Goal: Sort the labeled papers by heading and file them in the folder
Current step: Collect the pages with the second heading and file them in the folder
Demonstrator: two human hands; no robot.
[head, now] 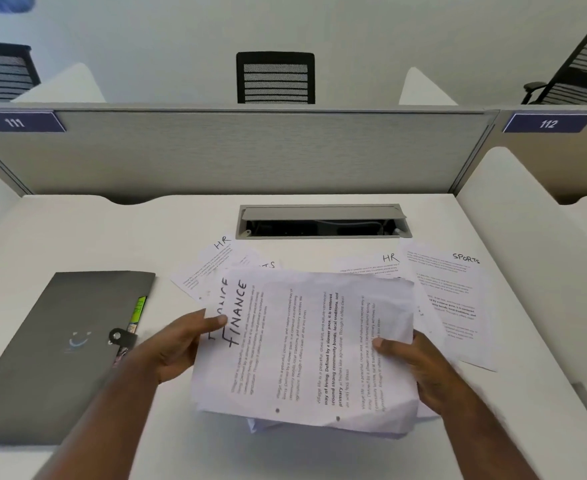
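I have both hands on a small stack of FINANCE sheets (305, 348), lifted just above the white desk (319, 455) in front of me. My left hand (177, 348) pinches the heading end, thumb on top beside the handwritten word; my right hand (420, 368) pinches the opposite end, thumb over the printed text, fingers curled underneath. The stack lies turned sideways: its long axis runs left to right between my hands, with the heading at the left, and a second FINANCE heading peeks out from the sheet below.

The grey folder (53, 355) lies flat and snapped closed on the desk to my left, just beside my left forearm, with a green tab (140, 310) showing at its right edge. So the folder is on the left hand's side, and the stack's heading end already points toward it. I judge filing calls for freeing my left hand to undo the clasp (120, 336) while the right carries the stack.

Unsorted sheets remain spread behind the stack: an HR sheet (212, 261) at the back left, another HR sheet (375, 265) at the back right, and a SPORTS sheet (454, 289) at far right. Sorting looks only partly done
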